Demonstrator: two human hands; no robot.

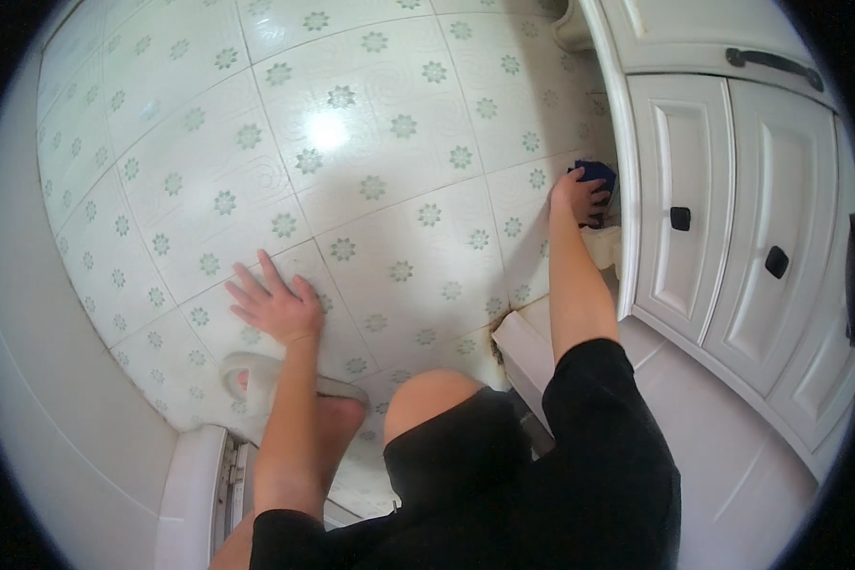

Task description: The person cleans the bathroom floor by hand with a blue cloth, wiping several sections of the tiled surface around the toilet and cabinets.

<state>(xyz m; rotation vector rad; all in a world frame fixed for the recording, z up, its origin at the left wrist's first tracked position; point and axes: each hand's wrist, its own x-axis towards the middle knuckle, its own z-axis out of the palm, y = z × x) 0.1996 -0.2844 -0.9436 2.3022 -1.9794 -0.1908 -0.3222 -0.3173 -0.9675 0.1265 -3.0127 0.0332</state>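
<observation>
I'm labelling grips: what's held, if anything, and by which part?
Right hand lies spread across a blue cloth; whether it grips it can't be told. Left hand holds nothing.

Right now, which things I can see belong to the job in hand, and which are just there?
In hand:
- dark blue cloth, under the right hand
- flower-patterned tile floor, touched by the left hand

Just there:
- white panelled cabinet
- black drawer handle
- pale slipper, worn

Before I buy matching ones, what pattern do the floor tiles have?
Whitish floor tiles with green flower motifs, best seen in the head view.
</observation>
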